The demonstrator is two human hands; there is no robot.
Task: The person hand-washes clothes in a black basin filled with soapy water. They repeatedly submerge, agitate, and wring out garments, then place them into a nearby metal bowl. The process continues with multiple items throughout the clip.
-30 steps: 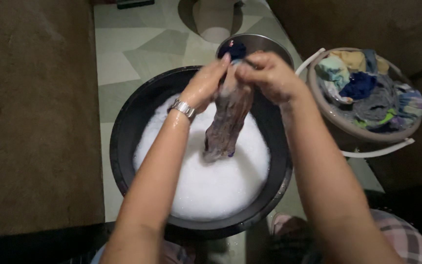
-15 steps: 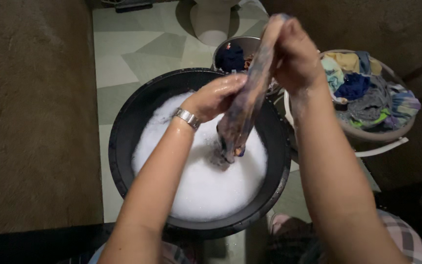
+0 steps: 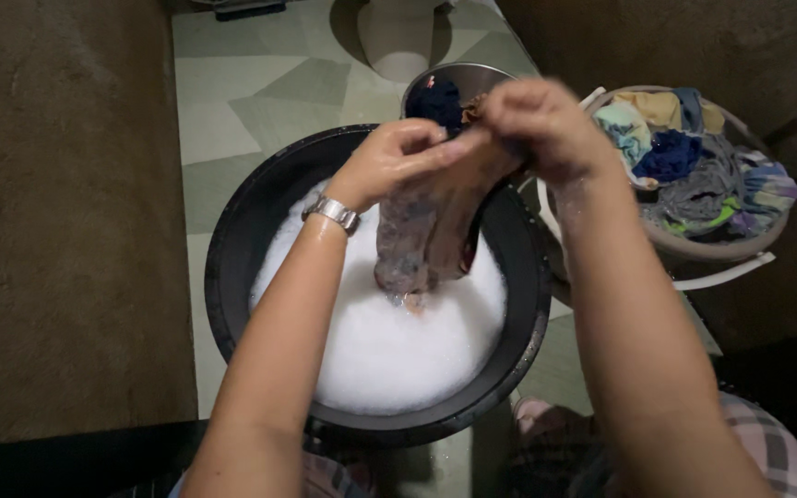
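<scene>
Over suds (image 3: pixel 389 350), both hands' grip on wet cloth (image 3: pixel 426 231)

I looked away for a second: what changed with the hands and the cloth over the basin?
The right hand, raised high half a second ago with the wet cloth stretched up, has come back down beside the left hand. Both grip the cloth's top again; its lower end hangs to the foam. The black basin, metal bowl and laundry basket stayed put.
</scene>
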